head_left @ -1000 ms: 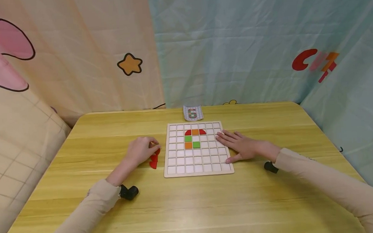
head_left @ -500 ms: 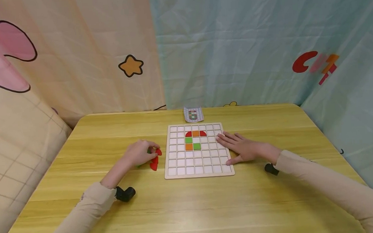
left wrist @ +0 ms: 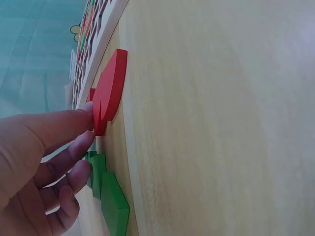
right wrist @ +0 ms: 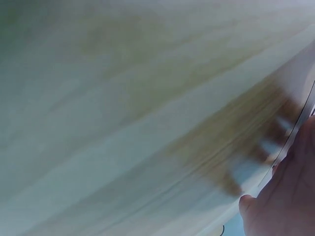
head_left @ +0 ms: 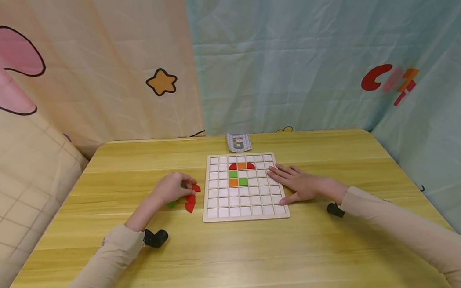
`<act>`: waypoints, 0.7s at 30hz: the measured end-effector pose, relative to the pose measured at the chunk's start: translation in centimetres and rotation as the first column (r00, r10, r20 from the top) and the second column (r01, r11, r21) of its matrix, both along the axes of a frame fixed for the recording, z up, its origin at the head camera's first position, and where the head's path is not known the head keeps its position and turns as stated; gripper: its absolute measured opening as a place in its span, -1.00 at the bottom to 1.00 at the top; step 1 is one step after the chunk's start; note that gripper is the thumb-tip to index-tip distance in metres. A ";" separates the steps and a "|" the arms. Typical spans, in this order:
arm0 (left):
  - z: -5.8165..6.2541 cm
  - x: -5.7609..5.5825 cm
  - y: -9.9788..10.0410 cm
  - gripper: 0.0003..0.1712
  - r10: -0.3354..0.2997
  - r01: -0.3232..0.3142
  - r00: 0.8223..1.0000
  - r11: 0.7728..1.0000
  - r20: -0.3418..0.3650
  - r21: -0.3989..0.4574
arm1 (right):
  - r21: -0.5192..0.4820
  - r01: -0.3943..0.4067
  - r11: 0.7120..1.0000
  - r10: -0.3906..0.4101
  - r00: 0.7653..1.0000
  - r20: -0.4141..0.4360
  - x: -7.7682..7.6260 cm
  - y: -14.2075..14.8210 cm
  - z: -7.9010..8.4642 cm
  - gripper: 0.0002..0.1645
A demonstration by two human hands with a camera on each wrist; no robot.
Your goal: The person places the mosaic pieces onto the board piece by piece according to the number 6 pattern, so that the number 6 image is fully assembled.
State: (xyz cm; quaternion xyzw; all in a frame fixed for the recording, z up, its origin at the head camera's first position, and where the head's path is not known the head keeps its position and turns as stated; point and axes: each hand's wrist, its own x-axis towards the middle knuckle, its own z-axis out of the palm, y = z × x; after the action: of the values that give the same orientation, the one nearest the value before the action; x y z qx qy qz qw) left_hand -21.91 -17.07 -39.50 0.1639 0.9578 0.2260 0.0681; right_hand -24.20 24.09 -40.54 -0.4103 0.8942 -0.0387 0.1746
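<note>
My left hand [head_left: 171, 187] is at a small group of red pieces with curved edges [head_left: 190, 202], left of the white grid board [head_left: 245, 201]. Its thumb and index finger pinch at one red piece [left wrist: 110, 86] in the left wrist view, while the other fingers curl loosely. Green blocks [left wrist: 114, 201] lie close below those fingers, partly hidden by the hand in the head view. My right hand [head_left: 300, 181] lies spread with its fingers on the board's right edge. Red, orange and green pieces [head_left: 243, 182] sit in several board squares.
A patterned card [head_left: 239, 142] lies behind the board near the table's far edge. The wooden table [head_left: 237, 258] meets printed curtains [head_left: 301, 69] at the back and sides. Dark wrist-camera mounts [head_left: 156, 239] stick out under both sleeves.
My left hand has drawn back slightly to the left, leaving more of the red and green pieces showing. My right hand stays on the board, whose pieces are unchanged.
</note>
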 end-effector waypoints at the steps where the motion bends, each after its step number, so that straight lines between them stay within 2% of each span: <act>1: 0.0 -0.1 0.0 -0.69 -0.004 0.004 1.000 1.000 0.001 0.005 | -0.001 0.000 1.000 0.000 1.000 0.000 0.0 0.0 0.0 0.14; 8: -0.3 -0.3 -0.1 -0.70 -0.058 0.057 0.996 0.998 -0.072 -0.018 | -0.002 0.001 1.000 -0.001 1.000 -0.015 -0.1 0.3 -0.2 0.13; 15: -0.3 -0.3 -0.1 -0.68 -0.058 0.053 0.990 0.998 -0.130 -0.041 | -0.004 0.009 1.000 -0.009 1.000 -0.015 -0.3 0.4 -0.4 0.15; 21: -0.2 -0.4 0.5 -0.69 -0.044 0.041 0.987 0.999 -0.154 -0.025 | -0.009 0.012 1.000 -0.012 1.000 -0.018 -0.2 0.3 -0.4 0.15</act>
State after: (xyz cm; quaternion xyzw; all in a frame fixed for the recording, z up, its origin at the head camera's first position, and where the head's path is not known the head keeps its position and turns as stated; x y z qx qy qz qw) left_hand -22.29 -16.62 -39.70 0.2006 0.9589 0.2009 0.0004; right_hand -24.38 24.40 -40.91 -0.4060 0.8981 -0.0399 0.1645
